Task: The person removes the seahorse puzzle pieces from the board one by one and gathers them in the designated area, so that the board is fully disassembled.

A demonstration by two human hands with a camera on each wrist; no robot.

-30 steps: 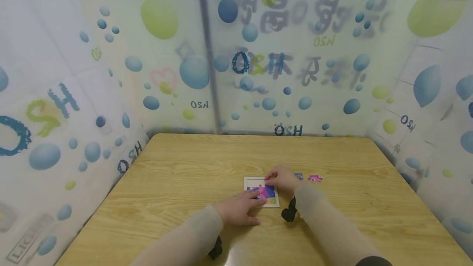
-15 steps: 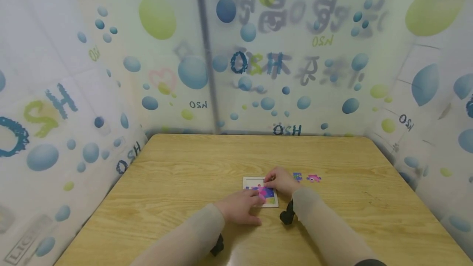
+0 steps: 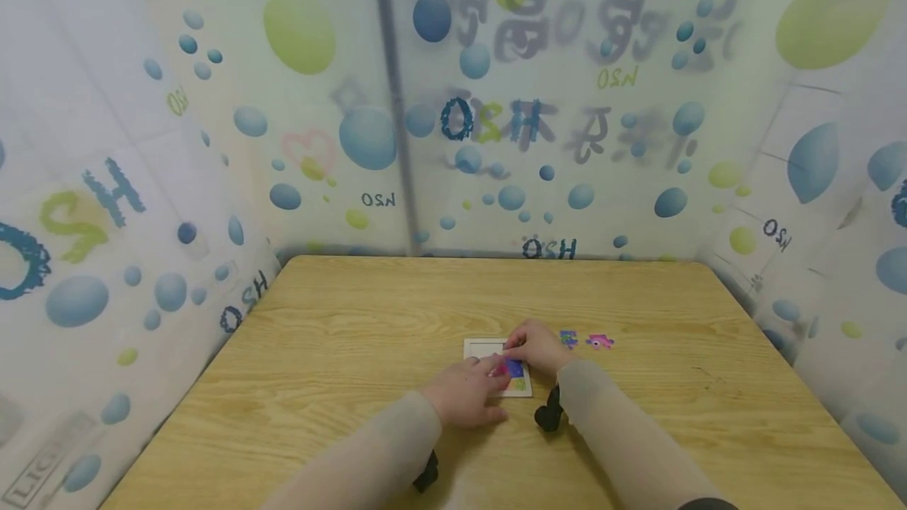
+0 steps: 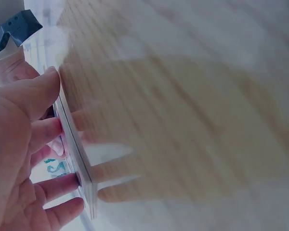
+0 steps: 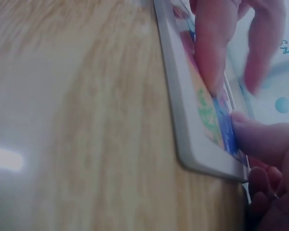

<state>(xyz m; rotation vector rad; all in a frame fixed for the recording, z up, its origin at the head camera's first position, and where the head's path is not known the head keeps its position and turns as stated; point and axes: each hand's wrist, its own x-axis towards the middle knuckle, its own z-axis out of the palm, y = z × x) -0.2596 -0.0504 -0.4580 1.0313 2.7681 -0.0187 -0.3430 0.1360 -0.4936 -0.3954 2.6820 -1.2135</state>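
Observation:
A small jigsaw puzzle in a white frame tray (image 3: 471, 348) lies on the table, with pink, blue and yellow-green pieces (image 3: 520, 372) filling its lower part. The bare tray bottom shows along its far side. My left hand (image 3: 462, 395) rests on the puzzle, fingers stretched across the pieces; in the left wrist view its fingertips touch the tray's edge (image 4: 77, 149). At the tray's upper right, my right hand (image 3: 538, 349) pinches a puzzle piece, mostly hidden by the fingers. In the right wrist view, the thumb (image 5: 260, 137) touches the blue part (image 5: 225, 122).
Two loose puzzle pieces lie right of my right hand: a blue-green one (image 3: 568, 338) and a pink one with an eye (image 3: 600, 341). The wooden table (image 3: 354, 313) reaches back to a patterned curtain (image 3: 319, 101). Dark wrist cameras (image 3: 549, 412) hang below both wrists.
My left hand has slid slightly right and farther over the puzzle, covering more of its pieces. The right hand stays at the tray's upper right, nearly still. The head view has shifted slightly.

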